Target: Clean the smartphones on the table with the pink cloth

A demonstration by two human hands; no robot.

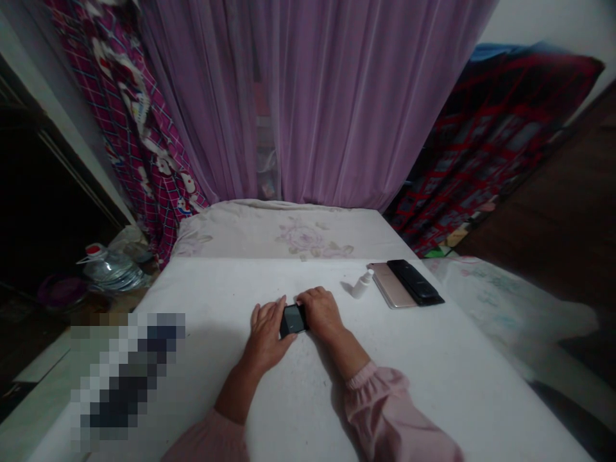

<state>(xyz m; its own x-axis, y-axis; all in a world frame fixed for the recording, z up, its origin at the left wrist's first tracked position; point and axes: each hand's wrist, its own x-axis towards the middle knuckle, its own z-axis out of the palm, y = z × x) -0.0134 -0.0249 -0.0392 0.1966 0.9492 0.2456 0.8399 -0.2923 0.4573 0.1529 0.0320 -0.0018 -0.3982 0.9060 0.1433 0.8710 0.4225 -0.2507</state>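
A small black device with a flat, dark grey screen [292,319] lies on the white cloth between my hands; its exact kind is hard to make out. My left hand [267,333] grips its left end, the thumb along the near edge and the fingers at the far side. Curled over its right end is my right hand [323,314], which hides that part. To the right of my right hand stands a small white spray bottle [362,284]. Beyond it lie a rose-gold tablet or phone [392,285] and a black, wallet-like case [416,282] overlapping it.
The white cloth [414,372] covers the table, with a flowered cloth [226,234] behind it. Purple curtains [366,96] hang at the back. A large clear water bottle [113,266] stands low at the left. A blurred-out patch [132,378] covers the table's left side.
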